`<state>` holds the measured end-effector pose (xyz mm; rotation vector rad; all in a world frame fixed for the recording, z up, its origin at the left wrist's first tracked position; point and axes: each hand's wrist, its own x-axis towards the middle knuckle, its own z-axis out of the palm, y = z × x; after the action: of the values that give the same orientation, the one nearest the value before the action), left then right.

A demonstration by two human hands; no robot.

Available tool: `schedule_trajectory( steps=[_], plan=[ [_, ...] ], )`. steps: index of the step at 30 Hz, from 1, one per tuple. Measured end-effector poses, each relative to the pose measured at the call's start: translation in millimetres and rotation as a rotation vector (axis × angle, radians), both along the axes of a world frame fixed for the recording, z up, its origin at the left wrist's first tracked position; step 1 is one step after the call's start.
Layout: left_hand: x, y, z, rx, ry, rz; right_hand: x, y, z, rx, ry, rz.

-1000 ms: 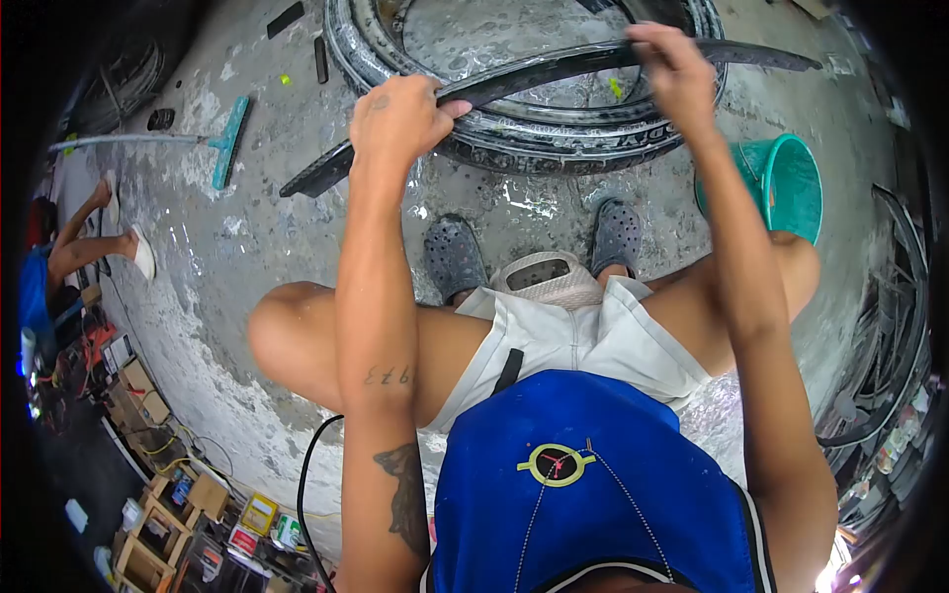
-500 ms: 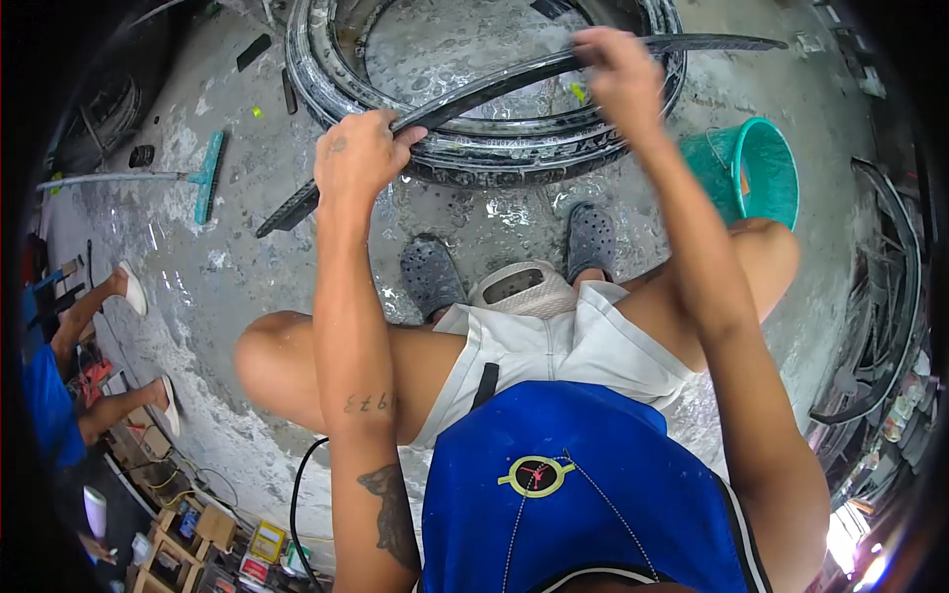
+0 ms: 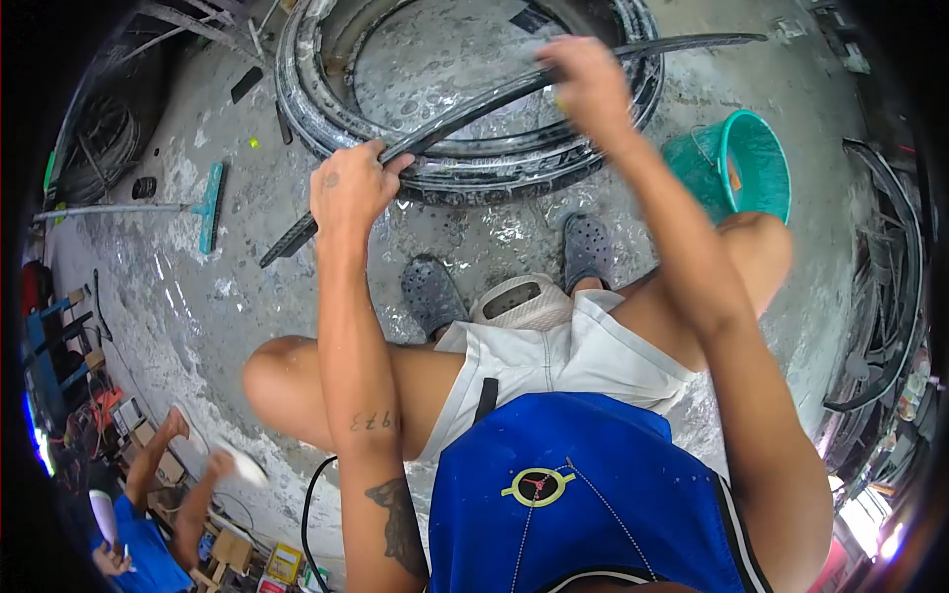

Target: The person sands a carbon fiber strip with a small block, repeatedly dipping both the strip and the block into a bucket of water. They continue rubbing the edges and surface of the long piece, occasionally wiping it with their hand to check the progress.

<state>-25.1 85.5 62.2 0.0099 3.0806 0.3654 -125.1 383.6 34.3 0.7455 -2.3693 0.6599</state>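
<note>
A long, slightly curved black trim strip (image 3: 465, 112) lies slantwise across a stack of dark rings (image 3: 474, 163) that look like tyres. My left hand (image 3: 348, 190) is closed around the strip near its lower left end. Farther along, my right hand (image 3: 591, 87) bends over the strip with its fingers pressed on it, somewhat blurred. A bit of yellow-green shows under that palm, and I cannot tell whether it is held. The strip's right end sticks out past the rings.
A teal bucket (image 3: 761, 163) stands by my right knee. At left lies a teal floor squeegee (image 3: 210, 210). A person in blue (image 3: 148, 539) is at lower left, near boxes. Curved black trims (image 3: 905, 287) line the right side. The floor is wet.
The view has shifted slightly. My right hand has slid a little left along the strip, while my left hand keeps its hold. The person at lower left has moved closer, toward the bottom.
</note>
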Motion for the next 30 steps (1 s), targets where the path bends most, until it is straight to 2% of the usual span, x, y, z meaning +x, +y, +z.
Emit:
schedule_trajectory(
  steps=[3,4,5,6,8,10,13,16,18,19,21,22,24,27,28,29,30],
  plan=[
    [2,2,2,-0.022,0.016,0.006,-34,129,27,-0.09,-0.298,-0.313],
    [3,2,2,-0.013,0.015,0.015,-39,176,32,-0.089,-0.197,-0.326],
    [3,3,3,-0.006,0.01,0.028,-29,199,55,-0.075,-0.232,-0.525],
    [0,4,6,0.0,-0.06,0.058,-30,234,63,-0.164,-0.194,-0.605],
    [-3,4,7,0.003,-0.06,0.044,-22,285,63,-0.26,-0.151,-0.703],
    [-6,6,8,0.0,-0.072,0.041,-10,321,51,-0.262,-0.209,-0.953],
    [-12,17,7,-0.022,-0.08,0.061,-9,388,-23,-0.001,-0.621,-0.821],
    [-21,38,17,-0.048,-0.083,0.033,5,391,-56,0.379,-1.004,-0.721],
    [-27,48,15,-0.033,-0.022,0.009,15,399,-81,0.341,-1.246,-0.679],
    [-29,52,14,-0.036,-0.021,0.025,19,402,-92,0.347,-1.242,-0.663],
    [-33,61,19,-0.074,-0.04,0.008,25,398,-115,0.521,-1.331,-0.651],
    [-34,63,15,-0.059,-0.002,-0.007,30,411,-149,0.523,-1.325,-0.628],
    [-35,64,8,-0.053,0.005,0.004,40,444,-220,-0.021,-0.839,-0.698],
    [-36,67,4,-0.045,0.003,-0.016,65,380,-144,-0.158,-0.937,-0.616],
    [-34,68,4,-0.046,0.008,-0.001,60,371,-139,-0.076,-1.146,-0.744],
    [-31,71,5,-0.042,0.011,0.014,47,374,-133,-0.068,-1.151,-0.745],
    [-31,75,9,-0.058,-0.034,0.033,26,381,-126,0.217,-1.059,-0.708]
  ],
)
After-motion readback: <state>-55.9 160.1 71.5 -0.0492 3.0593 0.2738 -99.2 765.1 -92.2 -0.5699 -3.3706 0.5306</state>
